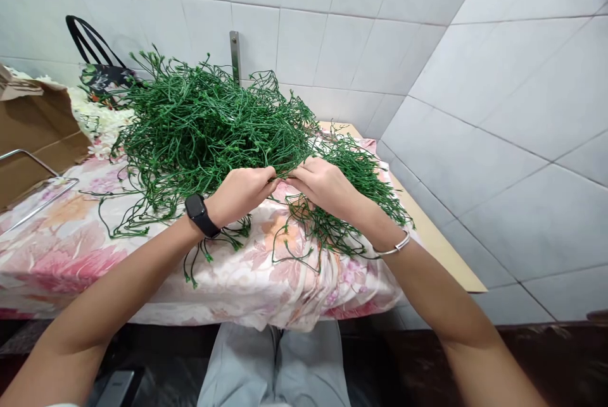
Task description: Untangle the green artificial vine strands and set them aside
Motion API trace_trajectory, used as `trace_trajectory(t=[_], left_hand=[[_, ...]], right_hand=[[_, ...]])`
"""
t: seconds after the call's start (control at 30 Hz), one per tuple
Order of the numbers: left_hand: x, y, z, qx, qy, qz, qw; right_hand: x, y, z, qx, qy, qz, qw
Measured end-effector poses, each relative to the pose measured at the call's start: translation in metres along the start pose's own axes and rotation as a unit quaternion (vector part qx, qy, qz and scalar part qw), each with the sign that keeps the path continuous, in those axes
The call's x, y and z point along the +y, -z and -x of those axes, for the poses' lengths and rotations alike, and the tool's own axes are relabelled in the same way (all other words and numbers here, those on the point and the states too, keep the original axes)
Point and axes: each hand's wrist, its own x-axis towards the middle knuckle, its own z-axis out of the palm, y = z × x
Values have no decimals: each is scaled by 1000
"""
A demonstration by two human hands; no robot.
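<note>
A big heap of green artificial stems (204,122) lies on a table covered with a pink floral cloth (71,249). My left hand (242,192), with a black watch on the wrist, pinches some stems at the front edge of the heap. My right hand (323,187), a silver bangle on its wrist, pinches stems right next to it, fingertips nearly touching the left hand's. A smaller bunch of green stems (351,204) lies under and to the right of my right hand.
A brown cardboard box (33,135) with a metal wire frame (33,182) stands at the left. White artificial flowers (92,119) and a black bag (97,65) lie behind the heap. Tiled walls close the back and right. The bare table edge (441,245) shows at right.
</note>
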Motion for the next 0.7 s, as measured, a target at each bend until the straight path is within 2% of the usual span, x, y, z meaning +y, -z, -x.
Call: trace_trajectory(t=[0.1, 0.23, 0.4, 0.5, 0.6, 0.7], left_hand=[[0, -2, 0, 22, -15, 22, 999], [-1, 3, 0, 61, -22, 145, 987], [3, 11, 0, 38, 3, 288, 957], [5, 10, 1, 29, 1, 247, 969], [4, 6, 1, 44, -11, 164, 985], [2, 5, 1, 68, -18, 130, 989]], right_hand=[[0, -2, 1, 13, 43, 63, 997], [-2, 0, 1, 60, 48, 72, 994], [-1, -2, 1, 122, 27, 17, 992], [0, -8, 2, 116, 20, 10, 993], [0, -11, 2, 99, 16, -26, 995], [-3, -9, 1, 97, 29, -80, 992]])
